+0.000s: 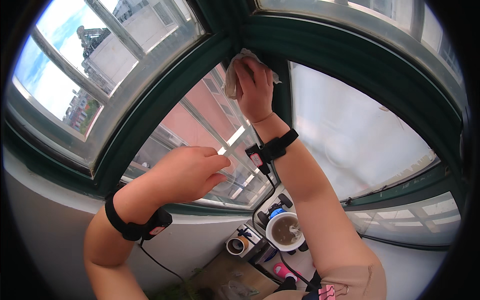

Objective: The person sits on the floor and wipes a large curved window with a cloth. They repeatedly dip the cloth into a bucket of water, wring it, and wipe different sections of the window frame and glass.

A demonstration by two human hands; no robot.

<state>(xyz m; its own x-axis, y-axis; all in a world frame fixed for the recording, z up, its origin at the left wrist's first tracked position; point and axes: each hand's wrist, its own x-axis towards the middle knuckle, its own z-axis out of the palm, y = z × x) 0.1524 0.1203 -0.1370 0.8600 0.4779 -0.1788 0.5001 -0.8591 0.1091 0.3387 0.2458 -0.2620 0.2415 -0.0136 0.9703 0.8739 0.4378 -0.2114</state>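
A damp-looking whitish cloth [231,84] is bunched under the fingers of my right hand [255,88]. That hand presses it against the dark green window frame [283,101], near the corner where two window sections meet. My left hand [183,172] hangs in front of the lower left glass pane [198,108], fingers loosely apart and holding nothing. A black strap with a small device and a cable sits on each of my forearms. Part of the cloth is hidden behind my right fingers.
Below stands a white basin [268,236] of murky water with a whitish cloth in it. Nearby are a toy vehicle's black wheels [285,200], a cardboard tube [242,243] on a box, a glass tabletop [225,272] and some green plants. Metal bars [71,67] cross outside the windows.
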